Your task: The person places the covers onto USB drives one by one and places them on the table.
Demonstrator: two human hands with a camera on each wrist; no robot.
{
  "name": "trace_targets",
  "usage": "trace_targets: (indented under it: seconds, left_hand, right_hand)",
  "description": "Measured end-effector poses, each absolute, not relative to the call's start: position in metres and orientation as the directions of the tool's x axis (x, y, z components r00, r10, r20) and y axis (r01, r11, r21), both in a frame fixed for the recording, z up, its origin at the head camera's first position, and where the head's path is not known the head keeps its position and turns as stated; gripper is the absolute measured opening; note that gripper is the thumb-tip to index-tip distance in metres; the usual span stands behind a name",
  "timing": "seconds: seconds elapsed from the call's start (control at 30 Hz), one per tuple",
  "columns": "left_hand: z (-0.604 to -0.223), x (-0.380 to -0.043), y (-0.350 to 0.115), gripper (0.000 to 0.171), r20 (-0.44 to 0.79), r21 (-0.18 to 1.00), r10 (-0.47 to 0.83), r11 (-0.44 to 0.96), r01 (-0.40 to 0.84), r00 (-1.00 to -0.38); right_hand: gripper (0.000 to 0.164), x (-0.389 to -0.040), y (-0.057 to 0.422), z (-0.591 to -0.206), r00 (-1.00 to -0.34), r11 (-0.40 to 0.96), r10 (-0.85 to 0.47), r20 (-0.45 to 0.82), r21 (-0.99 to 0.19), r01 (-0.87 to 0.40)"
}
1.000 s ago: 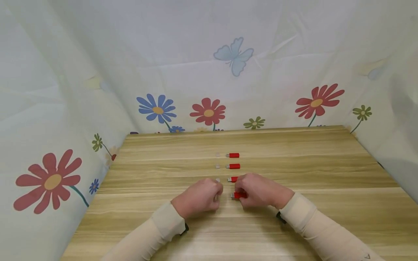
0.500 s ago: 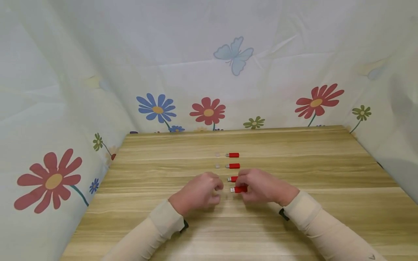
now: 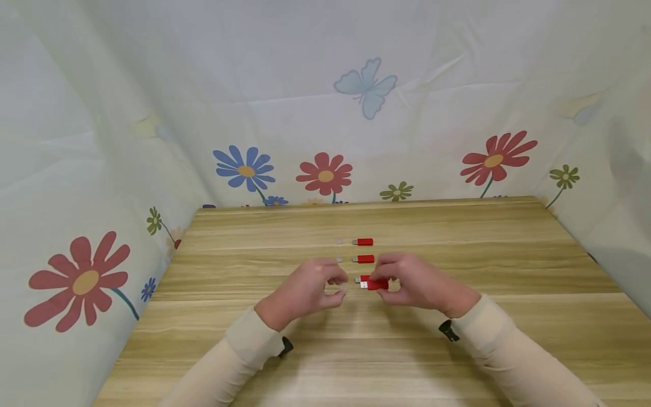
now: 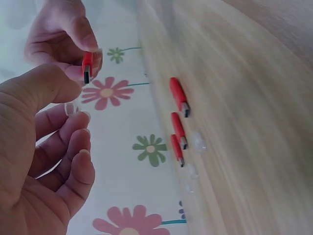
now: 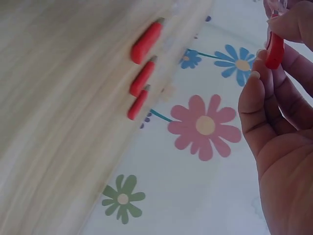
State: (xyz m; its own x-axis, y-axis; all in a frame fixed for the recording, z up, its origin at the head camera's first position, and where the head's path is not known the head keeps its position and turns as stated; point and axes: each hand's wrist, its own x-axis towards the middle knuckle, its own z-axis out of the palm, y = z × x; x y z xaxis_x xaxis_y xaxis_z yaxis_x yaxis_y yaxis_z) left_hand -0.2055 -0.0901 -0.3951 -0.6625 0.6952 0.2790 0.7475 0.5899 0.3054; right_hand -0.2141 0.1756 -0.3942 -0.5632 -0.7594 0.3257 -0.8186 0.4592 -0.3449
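My right hand (image 3: 424, 285) pinches a red USB stick (image 3: 377, 285) between thumb and fingers, its metal plug pointing left. My left hand (image 3: 305, 289) faces it, pinching a small clear cap (image 4: 71, 108) at the fingertips; a gap separates cap and plug. Both hands are raised above the table. Beyond them lie three more red USB sticks: a far one (image 3: 364, 242), a middle one (image 3: 365, 259) and a near one (image 3: 358, 279), partly covered by the held stick. Clear caps lie to their left; the nearest cap (image 4: 199, 141) shows in the left wrist view.
The wood-grain table (image 3: 483, 243) spreads around the hands. A white curtain (image 3: 285, 124) with printed flowers and a butterfly hangs along its back and sides. Dark straps sit at both wrists.
Both hands have risen from the table and moved slightly apart. The right hand has brought its USB stick up, so it now overlaps the nearest lying stick in the head view.
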Motion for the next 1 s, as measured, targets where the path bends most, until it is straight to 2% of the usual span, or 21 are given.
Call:
trace_targets:
  seconds: [0.63,1.0]
  left_hand:
    - [-0.38,-0.198,-0.087,0.014,0.39,0.345,0.663,0.538,0.769,-0.639]
    - [-0.372,-0.196,-0.084,0.014,0.421,0.352,0.652,0.524,0.776,-0.631]
  right_hand:
    - [0.021,-0.205,0.181,-0.372,-0.514,0.44,-0.725,0.459,-0.267,-0.857]
    - [0.021,-0.201,0.18,-0.365,-0.503,0.435,-0.714,0.487,-0.255,-0.864]
